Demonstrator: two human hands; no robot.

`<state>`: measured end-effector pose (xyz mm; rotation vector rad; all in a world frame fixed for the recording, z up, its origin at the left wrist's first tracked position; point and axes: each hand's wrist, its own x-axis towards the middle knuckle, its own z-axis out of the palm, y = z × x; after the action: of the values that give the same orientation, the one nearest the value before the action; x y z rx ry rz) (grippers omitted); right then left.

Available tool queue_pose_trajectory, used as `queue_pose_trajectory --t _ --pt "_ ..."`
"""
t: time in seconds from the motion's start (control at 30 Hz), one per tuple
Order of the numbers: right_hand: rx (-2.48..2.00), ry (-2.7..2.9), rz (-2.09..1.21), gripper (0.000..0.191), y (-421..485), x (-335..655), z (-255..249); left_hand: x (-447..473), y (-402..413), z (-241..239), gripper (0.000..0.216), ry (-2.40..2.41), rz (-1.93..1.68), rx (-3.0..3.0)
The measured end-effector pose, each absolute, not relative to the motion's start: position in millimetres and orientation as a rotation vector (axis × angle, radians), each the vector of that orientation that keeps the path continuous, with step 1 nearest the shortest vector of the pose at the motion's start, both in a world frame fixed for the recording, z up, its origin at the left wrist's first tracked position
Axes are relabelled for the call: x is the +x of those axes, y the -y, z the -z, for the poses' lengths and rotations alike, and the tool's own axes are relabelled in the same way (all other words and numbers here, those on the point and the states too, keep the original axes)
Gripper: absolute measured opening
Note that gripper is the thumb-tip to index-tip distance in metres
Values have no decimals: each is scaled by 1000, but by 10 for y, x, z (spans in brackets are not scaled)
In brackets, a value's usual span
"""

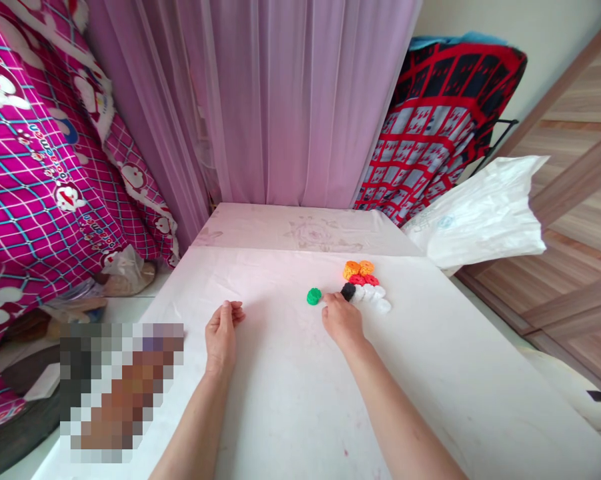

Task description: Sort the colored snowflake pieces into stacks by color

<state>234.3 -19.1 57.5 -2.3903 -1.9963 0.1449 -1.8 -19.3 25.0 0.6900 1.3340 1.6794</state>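
Note:
My right hand (343, 319) is over the table, palm down, one digit stretched left toward a small green round piece with a bumpy edge (313, 297). A slim gap seems to separate them. The black piece (348, 291) is just beyond the knuckles; whether the half-hidden fingers touch it, I cannot tell. White pieces (370, 293) adjoin the black one on the right. Behind them are red pieces (363, 280) and, farthest back, orange pieces (351, 269). My left hand (222, 335) is apart from all the pieces, thumb up, its fingers curled together with nothing visible in them.
A white cloth covers the table (290, 400), with a rose-patterned strip (315, 230) at its far end. Beyond hangs a lilac curtain (290, 100). A white plastic bag (485, 213) is at the right rear edge. A pixelated patch hides the left front.

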Motion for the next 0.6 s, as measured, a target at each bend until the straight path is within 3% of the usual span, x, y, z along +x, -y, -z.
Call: queue_pose_trajectory --t 0.4,0.6 --pt "-2377 1967 -115 28 133 2297 -606 -26 189 -237 47 -1354 -1680 724" --pt "-2136 1657 -241 68 123 2220 -341 -24 183 -216 48 -1369 -1682 747"
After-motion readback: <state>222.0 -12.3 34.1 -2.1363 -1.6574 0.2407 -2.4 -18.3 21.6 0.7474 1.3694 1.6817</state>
